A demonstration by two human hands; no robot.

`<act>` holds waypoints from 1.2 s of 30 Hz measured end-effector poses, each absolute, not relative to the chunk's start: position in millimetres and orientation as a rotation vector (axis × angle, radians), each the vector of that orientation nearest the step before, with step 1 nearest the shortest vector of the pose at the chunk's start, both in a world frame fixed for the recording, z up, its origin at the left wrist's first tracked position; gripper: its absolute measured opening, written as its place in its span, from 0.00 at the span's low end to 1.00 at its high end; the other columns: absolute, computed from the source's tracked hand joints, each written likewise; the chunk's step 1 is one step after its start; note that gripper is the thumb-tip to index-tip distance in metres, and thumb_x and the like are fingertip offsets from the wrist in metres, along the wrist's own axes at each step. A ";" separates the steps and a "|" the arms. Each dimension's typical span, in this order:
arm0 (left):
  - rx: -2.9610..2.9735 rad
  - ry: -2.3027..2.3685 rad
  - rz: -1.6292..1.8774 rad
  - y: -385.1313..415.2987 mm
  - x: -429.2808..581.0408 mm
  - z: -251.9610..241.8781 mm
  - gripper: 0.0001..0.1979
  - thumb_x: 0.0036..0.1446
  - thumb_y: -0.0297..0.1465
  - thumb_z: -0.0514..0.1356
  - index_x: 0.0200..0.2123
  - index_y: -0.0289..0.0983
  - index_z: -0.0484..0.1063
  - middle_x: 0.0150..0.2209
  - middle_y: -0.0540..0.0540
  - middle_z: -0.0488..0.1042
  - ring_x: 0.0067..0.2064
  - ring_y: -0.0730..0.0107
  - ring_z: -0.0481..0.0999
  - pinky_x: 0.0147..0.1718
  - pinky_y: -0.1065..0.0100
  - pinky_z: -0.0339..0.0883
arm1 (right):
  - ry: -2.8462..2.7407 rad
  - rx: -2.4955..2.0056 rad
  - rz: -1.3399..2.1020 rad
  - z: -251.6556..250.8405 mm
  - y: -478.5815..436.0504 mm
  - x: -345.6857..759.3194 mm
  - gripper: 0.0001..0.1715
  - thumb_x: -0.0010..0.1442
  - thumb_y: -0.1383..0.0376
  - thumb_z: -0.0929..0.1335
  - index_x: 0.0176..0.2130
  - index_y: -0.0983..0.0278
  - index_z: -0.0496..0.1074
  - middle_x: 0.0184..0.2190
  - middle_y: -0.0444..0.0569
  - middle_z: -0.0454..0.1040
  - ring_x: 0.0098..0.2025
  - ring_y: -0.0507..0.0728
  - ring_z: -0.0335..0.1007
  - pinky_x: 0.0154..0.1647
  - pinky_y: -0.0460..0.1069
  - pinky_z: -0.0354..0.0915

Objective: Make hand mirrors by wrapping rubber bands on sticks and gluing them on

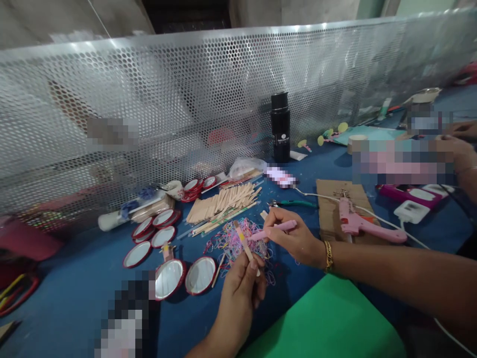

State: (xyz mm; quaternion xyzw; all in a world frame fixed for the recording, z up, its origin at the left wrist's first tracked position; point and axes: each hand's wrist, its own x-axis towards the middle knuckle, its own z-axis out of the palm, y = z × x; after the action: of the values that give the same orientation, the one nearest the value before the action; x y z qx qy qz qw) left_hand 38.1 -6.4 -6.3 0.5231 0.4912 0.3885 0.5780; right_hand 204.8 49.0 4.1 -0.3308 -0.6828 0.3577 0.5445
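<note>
My left hand (242,286) pinches a flat wooden craft stick (246,247) near its lower end; a yellow patch shows on its upper part. Closed round a pink marker pen (285,226) is my right hand (296,241), with a gold bracelet at the wrist. The pen's left end points at the stick beside the yellow patch; whether they touch I cannot tell. Under both hands lies a tangled heap of coloured rubber bands (228,237). Behind it is a pile of plain craft sticks (214,206). Two red-rimmed round mirrors (201,276) lie left of my left hand.
A pink glue gun (350,223) rests on cardboard (326,199) to the right, its white cord crossing the table. Green-handled pliers (296,204) and a black bottle (280,132) are behind. Green sheet (328,318) lies in front. Another person's hand (456,149) is at far right.
</note>
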 end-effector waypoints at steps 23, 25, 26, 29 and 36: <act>1.201 1.167 0.911 -8.2 39.6 -5.1 0.19 0.58 0.49 0.55 0.33 0.38 0.64 0.16 0.56 0.62 0.17 0.78 0.55 0.15 0.76 0.47 | -1.632 -0.710 0.869 -0.4 53.4 206.7 0.07 0.58 0.66 0.66 0.28 0.63 0.67 0.24 0.42 0.65 0.27 0.51 0.58 0.28 0.47 0.57; 1.210 1.167 0.900 -8.1 39.9 -4.8 0.18 0.59 0.48 0.54 0.34 0.38 0.65 0.16 0.56 0.63 0.17 0.78 0.55 0.15 0.76 0.47 | -1.643 -0.702 0.892 -1.2 53.4 206.6 0.06 0.58 0.65 0.66 0.29 0.64 0.67 0.24 0.41 0.65 0.26 0.50 0.57 0.28 0.46 0.56; 1.214 1.166 0.900 -7.9 40.0 -4.8 0.18 0.59 0.48 0.54 0.34 0.38 0.65 0.16 0.56 0.63 0.17 0.78 0.55 0.15 0.76 0.47 | -1.647 -0.707 0.895 -1.3 53.5 206.6 0.06 0.58 0.65 0.66 0.29 0.64 0.67 0.24 0.41 0.64 0.26 0.50 0.57 0.27 0.46 0.56; 1.216 1.161 0.910 -7.1 39.4 -5.6 0.18 0.59 0.48 0.55 0.34 0.38 0.65 0.16 0.56 0.62 0.17 0.78 0.55 0.15 0.76 0.47 | -1.641 -0.745 0.861 -0.3 54.2 207.6 0.07 0.57 0.66 0.66 0.27 0.64 0.67 0.23 0.41 0.64 0.26 0.50 0.58 0.28 0.47 0.56; 1.225 1.136 0.928 -7.3 39.6 -6.1 0.19 0.57 0.49 0.56 0.33 0.38 0.66 0.15 0.56 0.63 0.16 0.79 0.55 0.15 0.76 0.46 | -1.626 -0.717 0.874 1.2 52.6 207.0 0.07 0.58 0.64 0.66 0.28 0.63 0.66 0.24 0.43 0.66 0.27 0.51 0.59 0.29 0.47 0.58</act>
State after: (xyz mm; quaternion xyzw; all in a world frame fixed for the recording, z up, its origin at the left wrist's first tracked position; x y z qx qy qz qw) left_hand 39.6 -7.3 -6.1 0.5233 0.4855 0.3965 0.5773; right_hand 207.0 52.6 1.2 -0.3026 -0.6864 0.3689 0.5488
